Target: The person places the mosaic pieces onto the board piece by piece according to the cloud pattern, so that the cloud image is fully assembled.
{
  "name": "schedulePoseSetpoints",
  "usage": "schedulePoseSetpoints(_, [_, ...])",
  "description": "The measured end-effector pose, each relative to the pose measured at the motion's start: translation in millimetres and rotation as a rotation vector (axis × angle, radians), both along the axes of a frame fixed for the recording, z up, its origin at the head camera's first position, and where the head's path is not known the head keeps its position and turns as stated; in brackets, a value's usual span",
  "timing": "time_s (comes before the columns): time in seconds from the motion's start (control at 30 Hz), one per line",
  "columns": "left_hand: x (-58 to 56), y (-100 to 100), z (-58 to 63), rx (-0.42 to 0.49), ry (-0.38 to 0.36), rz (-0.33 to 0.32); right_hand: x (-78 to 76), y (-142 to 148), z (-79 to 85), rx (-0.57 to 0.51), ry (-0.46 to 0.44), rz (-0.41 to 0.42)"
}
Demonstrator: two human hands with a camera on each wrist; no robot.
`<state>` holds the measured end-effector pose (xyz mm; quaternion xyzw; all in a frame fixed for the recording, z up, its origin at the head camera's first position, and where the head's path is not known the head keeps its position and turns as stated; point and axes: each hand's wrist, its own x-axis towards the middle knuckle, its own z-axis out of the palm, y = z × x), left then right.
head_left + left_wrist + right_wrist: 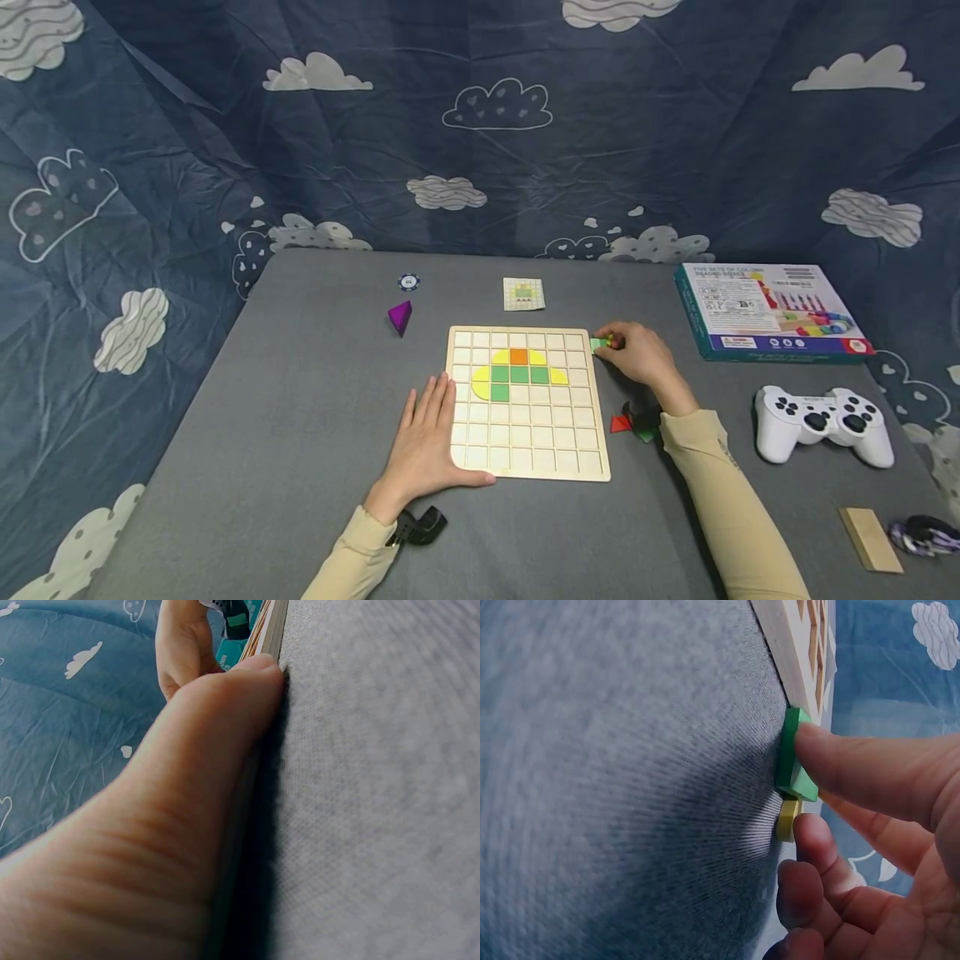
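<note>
A wooden grid board lies flat on the grey table, with green, yellow and orange tiles in its upper cells. My left hand rests at its lower left corner, fingers straight along the left edge and thumb on the bottom edge. In the left wrist view that thumb lies against the board's side. Beyond the upper right edge, my right hand pinches a green square tile between thumb and index finger; the index tip is hidden. A small yellow piece lies beside it, close to the curled fingers.
Under the right wrist lie a red piece and a partly hidden green one. A pattern card, purple pyramid and poker chip lie behind the board. Rightward are a box, game controller and wooden block.
</note>
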<state>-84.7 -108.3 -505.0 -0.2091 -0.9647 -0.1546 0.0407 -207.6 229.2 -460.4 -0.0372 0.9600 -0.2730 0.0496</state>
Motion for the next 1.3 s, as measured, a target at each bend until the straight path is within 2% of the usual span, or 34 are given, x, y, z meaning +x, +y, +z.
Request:
schedulePoseSetpoints(0.27, [-0.1, -0.5, -0.3, 0.004, 0.003, 0.0, 4.2, 2.8, -1.5, -0.05, 0.028, -0.033])
schedulePoseSetpoints(0.57, [-0.2, 0.2, 1.5, -0.005, -0.004, -0.003, 26.7, -0.8, 2.6, -0.084, 0.128, -0.067])
schedulePoseSetpoints(0.7, [0.2, 0.0, 2.1, 0.005, 0.003, -0.007, 36.1, -15.7, 5.1, -0.131, 0.172, -0.031])
schedulePoseSetpoints(0.97, [0.7, 0.4, -0.3, 0.015, 0.027, -0.012, 52.8, -55.1, 9.5, -0.226, 0.147, 0.096])
schedulePoseSetpoints(1.3, [0.2, 0.8, 1.5, -0.008, -0.016, 0.005, 58.8, -85.2, 7.7, -0.203, 0.107, 0.197])
